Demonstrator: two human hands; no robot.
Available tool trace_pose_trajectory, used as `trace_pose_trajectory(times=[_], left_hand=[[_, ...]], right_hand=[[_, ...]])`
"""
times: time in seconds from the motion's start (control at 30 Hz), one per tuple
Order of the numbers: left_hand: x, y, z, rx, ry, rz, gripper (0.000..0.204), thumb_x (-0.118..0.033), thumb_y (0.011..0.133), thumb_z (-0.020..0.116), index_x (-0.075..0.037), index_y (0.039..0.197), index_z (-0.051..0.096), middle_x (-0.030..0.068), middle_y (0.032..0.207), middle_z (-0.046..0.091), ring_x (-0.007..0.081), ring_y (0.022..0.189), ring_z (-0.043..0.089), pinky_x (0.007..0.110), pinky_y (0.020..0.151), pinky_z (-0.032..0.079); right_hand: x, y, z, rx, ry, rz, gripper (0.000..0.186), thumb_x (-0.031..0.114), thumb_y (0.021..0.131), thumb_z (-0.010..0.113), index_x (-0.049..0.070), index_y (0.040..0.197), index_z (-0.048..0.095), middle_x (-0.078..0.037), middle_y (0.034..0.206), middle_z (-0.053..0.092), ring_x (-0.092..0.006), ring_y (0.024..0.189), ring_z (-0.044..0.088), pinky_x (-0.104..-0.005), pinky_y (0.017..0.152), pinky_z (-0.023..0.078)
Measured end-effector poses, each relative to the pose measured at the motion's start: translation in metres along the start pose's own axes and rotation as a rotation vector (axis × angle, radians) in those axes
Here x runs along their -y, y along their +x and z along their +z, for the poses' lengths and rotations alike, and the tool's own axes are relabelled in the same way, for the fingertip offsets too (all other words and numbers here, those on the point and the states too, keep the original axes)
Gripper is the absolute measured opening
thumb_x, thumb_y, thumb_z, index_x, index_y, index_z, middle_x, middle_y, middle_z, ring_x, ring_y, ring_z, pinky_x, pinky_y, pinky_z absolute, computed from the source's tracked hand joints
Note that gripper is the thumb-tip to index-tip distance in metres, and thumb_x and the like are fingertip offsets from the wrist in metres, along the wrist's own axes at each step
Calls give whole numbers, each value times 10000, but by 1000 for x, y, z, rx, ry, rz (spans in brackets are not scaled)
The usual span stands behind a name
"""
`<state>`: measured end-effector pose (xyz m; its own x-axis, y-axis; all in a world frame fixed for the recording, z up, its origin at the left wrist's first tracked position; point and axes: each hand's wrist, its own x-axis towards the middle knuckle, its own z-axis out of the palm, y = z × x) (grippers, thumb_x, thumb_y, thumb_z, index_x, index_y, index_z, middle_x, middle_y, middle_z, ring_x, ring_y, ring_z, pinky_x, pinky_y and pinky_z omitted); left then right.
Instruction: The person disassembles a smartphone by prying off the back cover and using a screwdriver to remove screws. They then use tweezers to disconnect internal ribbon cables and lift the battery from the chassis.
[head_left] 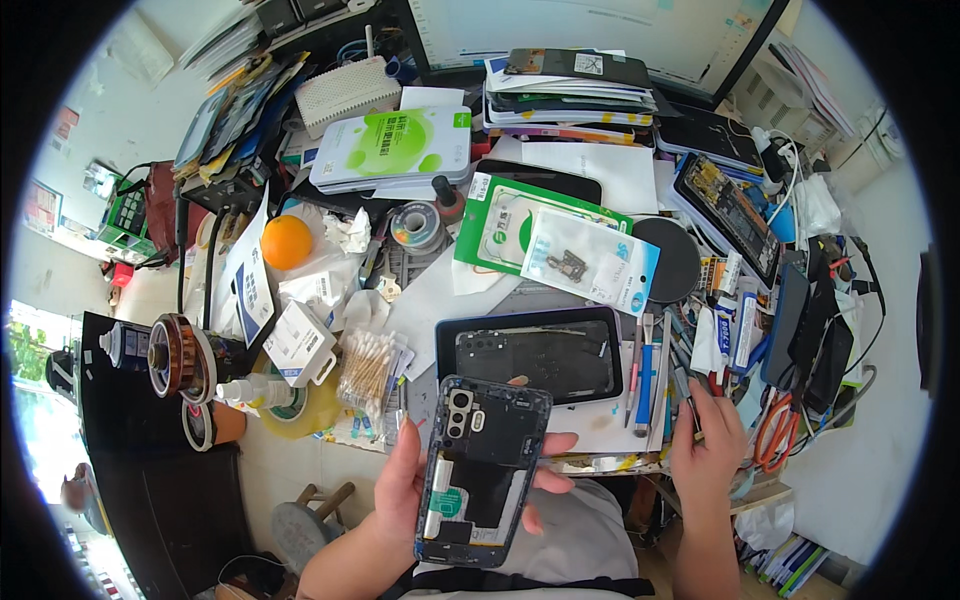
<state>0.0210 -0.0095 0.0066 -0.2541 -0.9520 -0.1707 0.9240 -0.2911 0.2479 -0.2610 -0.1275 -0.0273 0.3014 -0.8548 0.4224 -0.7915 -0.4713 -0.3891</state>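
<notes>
My left hand (pixel 397 490) is wrapped round a smartphone (pixel 478 475) held with its rear side up. Its back cover is off, so the inner frame, the camera lenses and a green round sticker show. My right hand (pixel 708 450) is at the desk's front right edge, among slim repair tools. Its fingers are closed together at the tips of the tools, and what they pinch is too small to make out. Beyond the phone, a dark back cover (pixel 575 362) lies in a black tray (pixel 447 335). A blue-handled tool (pixel 645 375) lies between the tray and my right hand.
Cotton swabs (pixel 368 372), a white box (pixel 299 343) and tape rolls (pixel 172 355) crowd the left. Behind the tray lie a bagged part (pixel 590 262) and a solder spool (pixel 417 228). Orange-handled scissors (pixel 777 432) hang at the right; a stool (pixel 305 530) stands below.
</notes>
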Motion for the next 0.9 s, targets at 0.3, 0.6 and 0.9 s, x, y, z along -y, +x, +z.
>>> trace_pose_trajectory(times=[0.3,0.6,0.9], left_hand=[[3,-3,10,-29,93,-26,942,-792,958,355,-214,1657,101,389,1562,320,523,1282,546,601,916,532],[11,-4,29,-54,258,-68,973,-769,979,333,-77,1637,150,302,1546,408,439,1300,559,535,963,519],[13,-15,25,-65,404,-206,1007,-814,962,265,-33,1597,270,280,1446,523,389,1168,659,426,966,526]], right_hand=[[26,19,-15,-2,-43,-83,317,-2,818,737,28,1134,731,-126,997,639,-298,860,611,-373,735,505],[100,51,-32,168,570,-299,369,-33,701,804,62,1056,766,-50,954,640,-170,713,571,-276,597,466],[116,64,-18,235,610,-390,258,-11,669,840,55,895,734,-54,901,608,-208,746,588,-312,583,457]])
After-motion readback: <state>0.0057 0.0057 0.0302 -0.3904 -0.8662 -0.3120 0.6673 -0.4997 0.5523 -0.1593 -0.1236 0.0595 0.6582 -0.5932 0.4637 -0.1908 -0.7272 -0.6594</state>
